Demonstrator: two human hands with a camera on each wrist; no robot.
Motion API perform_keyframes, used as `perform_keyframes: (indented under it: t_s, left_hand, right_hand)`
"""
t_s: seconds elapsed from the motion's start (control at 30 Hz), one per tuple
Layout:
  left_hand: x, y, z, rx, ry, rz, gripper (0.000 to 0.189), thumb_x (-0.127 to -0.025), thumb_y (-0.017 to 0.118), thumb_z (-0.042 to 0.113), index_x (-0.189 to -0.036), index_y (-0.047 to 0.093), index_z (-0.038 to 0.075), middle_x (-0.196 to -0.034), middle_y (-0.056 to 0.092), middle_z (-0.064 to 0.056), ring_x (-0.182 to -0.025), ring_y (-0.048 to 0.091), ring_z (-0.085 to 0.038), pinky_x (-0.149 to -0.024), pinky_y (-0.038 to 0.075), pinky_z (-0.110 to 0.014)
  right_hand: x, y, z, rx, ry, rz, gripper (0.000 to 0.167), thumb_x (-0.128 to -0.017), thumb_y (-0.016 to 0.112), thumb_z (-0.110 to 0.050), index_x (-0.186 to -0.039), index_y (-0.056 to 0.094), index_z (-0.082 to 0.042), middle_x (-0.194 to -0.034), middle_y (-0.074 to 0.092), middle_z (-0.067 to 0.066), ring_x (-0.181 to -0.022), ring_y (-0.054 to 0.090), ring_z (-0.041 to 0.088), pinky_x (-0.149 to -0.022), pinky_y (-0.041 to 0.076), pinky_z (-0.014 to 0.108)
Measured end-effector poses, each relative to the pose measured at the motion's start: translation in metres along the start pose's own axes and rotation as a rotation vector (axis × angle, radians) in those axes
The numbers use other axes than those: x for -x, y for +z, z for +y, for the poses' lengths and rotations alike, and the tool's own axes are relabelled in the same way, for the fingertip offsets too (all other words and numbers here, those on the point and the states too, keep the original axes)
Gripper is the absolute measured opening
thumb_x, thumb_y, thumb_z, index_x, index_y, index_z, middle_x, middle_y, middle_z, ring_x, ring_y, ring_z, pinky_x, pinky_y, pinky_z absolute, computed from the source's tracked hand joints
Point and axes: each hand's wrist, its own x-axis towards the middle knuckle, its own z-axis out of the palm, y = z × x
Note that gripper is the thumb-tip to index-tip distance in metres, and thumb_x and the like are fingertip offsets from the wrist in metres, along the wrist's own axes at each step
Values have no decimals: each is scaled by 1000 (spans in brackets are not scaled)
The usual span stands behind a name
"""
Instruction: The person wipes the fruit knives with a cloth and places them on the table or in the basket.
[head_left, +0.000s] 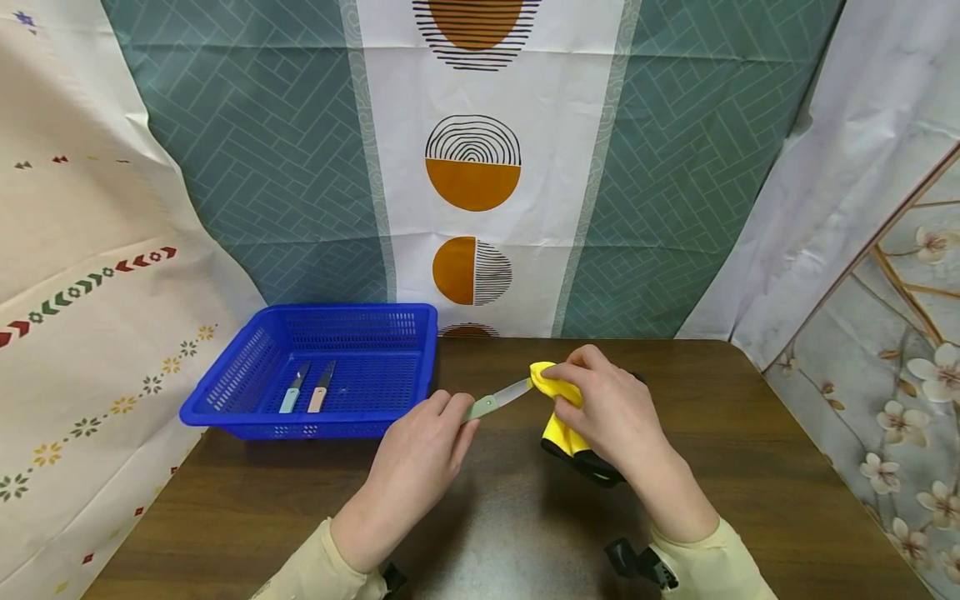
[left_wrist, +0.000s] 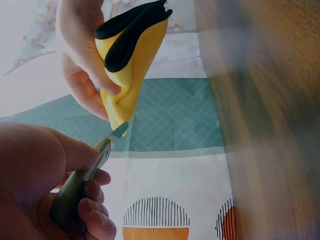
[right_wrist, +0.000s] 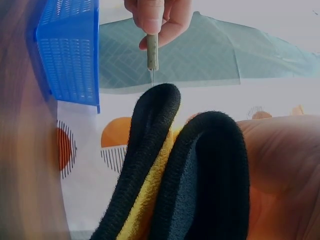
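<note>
My left hand [head_left: 420, 454] grips a small knife by its pale green handle [head_left: 482, 407], with the blade [head_left: 513, 392] pointing right and slightly up. My right hand [head_left: 611, 408] pinches a folded yellow cloth [head_left: 558, 385] with black edging around the blade's tip, which the cloth hides. In the left wrist view the cloth [left_wrist: 137, 65] hangs folded from the right fingers, and the knife [left_wrist: 102, 152] reaches its lower end. Black-edged folds of cloth [right_wrist: 200, 165] fill the near part of the right wrist view, with the knife handle [right_wrist: 153, 52] beyond them.
A blue plastic basket [head_left: 307, 429] stands at the back left of the brown wooden table [head_left: 495, 533]. Inside it lie a knife with a light blue handle [head_left: 289, 400] and one with a pink handle [head_left: 317, 400]. A patterned curtain [head_left: 480, 283] hangs behind the table.
</note>
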Motion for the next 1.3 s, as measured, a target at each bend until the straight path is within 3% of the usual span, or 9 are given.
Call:
perform_keyframes:
  t_s: [0.3, 0.57, 1.1, 1.3]
  left_hand:
    - [2, 1, -1, 4, 22, 33, 20, -101, 83, 17, -114, 71, 9, -87, 59, 0, -70, 57, -18, -58, 50, -35]
    - [2, 0, -1, 6, 13, 20, 20, -101, 83, 17, -114, 71, 9, -88, 60, 0, -70, 55, -17, -58, 49, -33]
    - [0, -1, 0, 10, -9, -13, 21, -100, 85, 19, -114, 72, 10, -88, 59, 1, -68, 51, -14, -56, 46, -29]
    - [0, -1, 0, 14, -12, -25, 22, -101, 84, 21, -116, 72, 10, -90, 61, 0, -70, 52, -14, -58, 48, -29]
  right_hand:
    - [0, -3, 3, 29, 49, -6, 37, -89, 82, -9, -125, 84, -17, -118, 66, 9, -83, 65, 28, -69, 54, 47]
    - [3, -8, 0, 11, 44, 8, 37, -90, 81, -9, -126, 84, -19, -120, 66, 8, -87, 66, 29, -71, 55, 49]
    - [9, -4, -24, 6, -186, 52, 40, -84, 90, -5, -119, 85, -24, -113, 64, -1, -80, 63, 20, -69, 51, 40]
    - [9, -1, -29, 3, -209, 26, 41, -85, 91, -7, -121, 85, -26, -115, 64, -1, -84, 65, 20, -68, 53, 38]
